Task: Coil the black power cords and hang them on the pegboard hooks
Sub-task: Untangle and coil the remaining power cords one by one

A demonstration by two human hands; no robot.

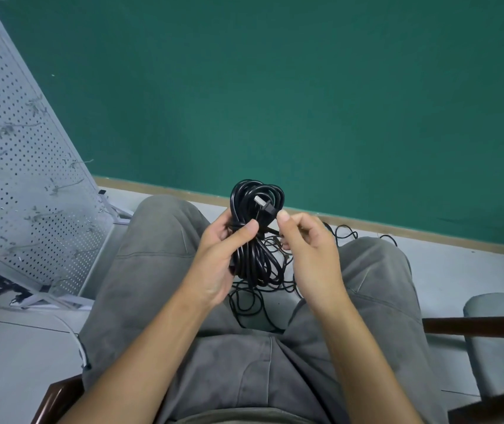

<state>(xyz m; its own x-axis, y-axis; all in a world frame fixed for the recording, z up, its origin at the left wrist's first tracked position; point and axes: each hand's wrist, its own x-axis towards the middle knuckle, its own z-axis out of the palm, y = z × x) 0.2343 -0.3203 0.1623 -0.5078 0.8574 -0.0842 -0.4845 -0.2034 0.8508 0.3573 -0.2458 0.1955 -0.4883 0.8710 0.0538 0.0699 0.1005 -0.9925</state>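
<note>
Coiling step is near its end. Left hand (218, 255) grips the coiled black cord (255, 228) at its waist, thumb pressed across the wrap, bundle held upright above the lap. Right hand (307, 249) pinches the cord just below the plug (264, 206) — plug end sits against the top loops. More loose black cord (257, 298) lies tangled on the floor between the knees, so other cords look undone. Next move, I'd judge: tuck or wrap the plug end so the coil holds, then reach left to the white pegboard (27, 166) — its hooks are too small to pick out here.
</note>
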